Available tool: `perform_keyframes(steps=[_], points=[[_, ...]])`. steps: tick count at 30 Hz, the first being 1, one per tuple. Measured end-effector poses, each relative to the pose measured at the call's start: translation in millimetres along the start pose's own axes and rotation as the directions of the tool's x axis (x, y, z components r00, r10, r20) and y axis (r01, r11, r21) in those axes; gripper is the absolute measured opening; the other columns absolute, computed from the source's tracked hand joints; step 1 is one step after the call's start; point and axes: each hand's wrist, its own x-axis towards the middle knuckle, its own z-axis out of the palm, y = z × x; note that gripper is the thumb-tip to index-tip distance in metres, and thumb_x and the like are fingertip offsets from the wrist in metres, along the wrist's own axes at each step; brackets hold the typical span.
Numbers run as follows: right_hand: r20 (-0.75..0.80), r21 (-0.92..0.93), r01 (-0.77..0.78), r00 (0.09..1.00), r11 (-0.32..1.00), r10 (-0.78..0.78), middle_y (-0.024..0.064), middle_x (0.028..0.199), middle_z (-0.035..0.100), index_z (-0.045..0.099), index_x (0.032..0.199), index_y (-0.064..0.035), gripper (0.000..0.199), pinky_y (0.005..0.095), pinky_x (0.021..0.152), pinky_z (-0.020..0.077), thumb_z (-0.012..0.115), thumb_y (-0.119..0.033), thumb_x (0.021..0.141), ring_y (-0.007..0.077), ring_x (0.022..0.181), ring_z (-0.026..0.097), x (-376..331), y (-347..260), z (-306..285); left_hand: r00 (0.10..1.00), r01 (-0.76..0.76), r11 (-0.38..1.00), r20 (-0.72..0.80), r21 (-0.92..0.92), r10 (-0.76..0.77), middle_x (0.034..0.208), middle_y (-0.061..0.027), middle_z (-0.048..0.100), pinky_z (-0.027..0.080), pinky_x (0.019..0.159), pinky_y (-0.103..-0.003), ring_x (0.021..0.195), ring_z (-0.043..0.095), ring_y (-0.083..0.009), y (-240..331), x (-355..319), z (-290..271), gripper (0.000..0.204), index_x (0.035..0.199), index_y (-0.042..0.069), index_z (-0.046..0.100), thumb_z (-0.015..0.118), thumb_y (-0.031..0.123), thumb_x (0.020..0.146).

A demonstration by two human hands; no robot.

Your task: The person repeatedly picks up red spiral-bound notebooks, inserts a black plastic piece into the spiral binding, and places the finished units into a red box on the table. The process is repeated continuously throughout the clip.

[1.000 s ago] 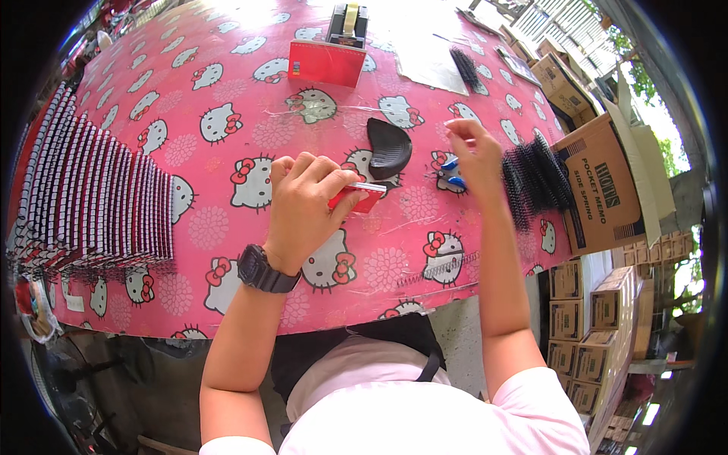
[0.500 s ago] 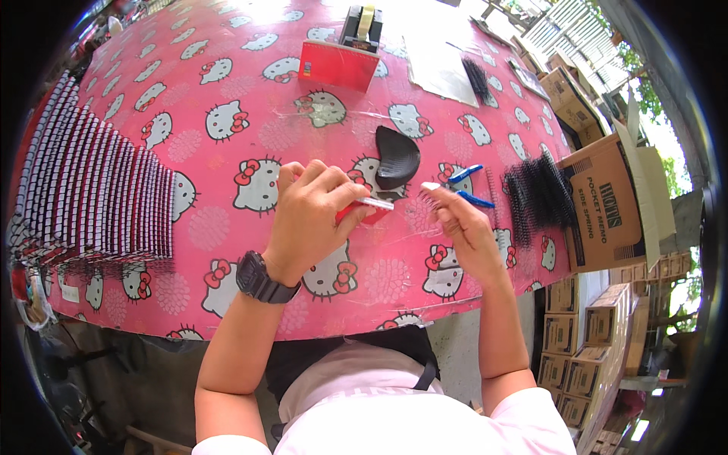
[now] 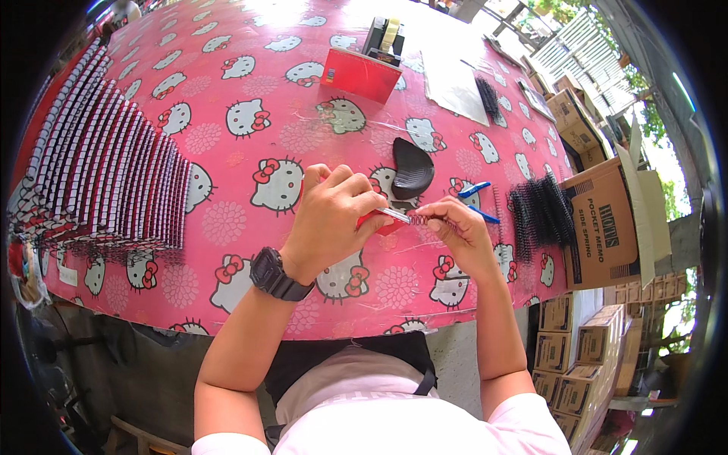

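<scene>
- Head view, looking down from above the person's own head: a desk [image 3: 227,68] covered in a pink cartoon-cat patterned cloth fills the upper two thirds of the frame.
- Just below the centre of the frame, the left hand [image 3: 330,224] is closed around a small red notebook [image 3: 373,221], only a sliver of which shows between the fingers. A black wristwatch [image 3: 277,274] sits on that wrist.
- Just right of it, the right hand [image 3: 459,235] pinches a thin black wire spiral [image 3: 422,219] between thumb and fingertips. The spiral's left end meets the notebook's edge, so the two hands are close together, joined by the spiral.
- Just above the hands, a black curved pad [image 3: 412,168] lies on the cloth.
- Right of the hands, a blue-handled tool [image 3: 476,192] lies beside the right hand's knuckles.
- At the right of the frame, a heap of loose black spirals [image 3: 540,216] rests near the desk's edge, next to an open brown cardboard box [image 3: 607,227].
- At the left of the frame, a long fanned row of bound notebooks [image 3: 98,182] lies overlapping, spirals toward the lower edge.
- At upper centre, a red card stack [image 3: 364,74] sits in front of a tape dispenser [image 3: 385,38]; a white sheet [image 3: 453,83] and more black spirals [image 3: 489,97] lie to their right.
- At lower right, below the desk, stacked cardboard boxes [image 3: 565,364] stand on the floor.
</scene>
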Motion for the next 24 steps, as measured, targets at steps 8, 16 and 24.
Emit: perform_keyframes(steps=[8,16,24], points=[[0.246,0.213,-0.256,0.948,0.943,0.202,0.0013,0.076,0.058,0.059,0.113,-0.0019,0.021,0.0235,0.058,0.0433,0.056,-0.01,0.094,0.0073,0.063,0.051,2.5,-8.2,-4.8,1.0,0.0,1.0,0.004,0.021,0.0,0.077,0.0034,0.058,0.032,0.082,-0.037,0.08,0.053,-0.0149,-1.1,-0.8,-0.4,0.016,0.078,0.016,0.067,0.077,0.027,0.07],[0.153,0.154,-0.056,0.988,0.986,0.032,0.0037,0.079,0.059,0.052,0.126,-0.006,0.038,0.0244,0.062,0.0445,0.062,-0.012,0.09,0.0091,0.066,0.052,7.2,-5.1,2.1,1.0,-0.005,0.998,0.004,0.059,0.005,0.081,0.0037,0.06,0.032,0.082,-0.037,0.082,0.054,-0.0152,1.1,-0.5,0.3,0.017,0.085,0.017,0.068,0.076,0.025,0.072],[0.252,0.136,-0.232,0.948,0.963,0.193,0.002,0.085,0.057,0.047,0.132,-0.0053,0.045,0.0233,0.064,0.0454,0.062,-0.017,0.091,0.0068,0.072,0.052,17.8,-15.0,5.7,0.996,-0.051,0.999,0.068,-0.015,0.052,0.09,0.0005,0.06,0.033,0.081,-0.036,0.089,0.054,-0.0179,14.7,-4.4,10.6,0.028,0.101,0.016,0.061,0.071,0.026,0.077]])
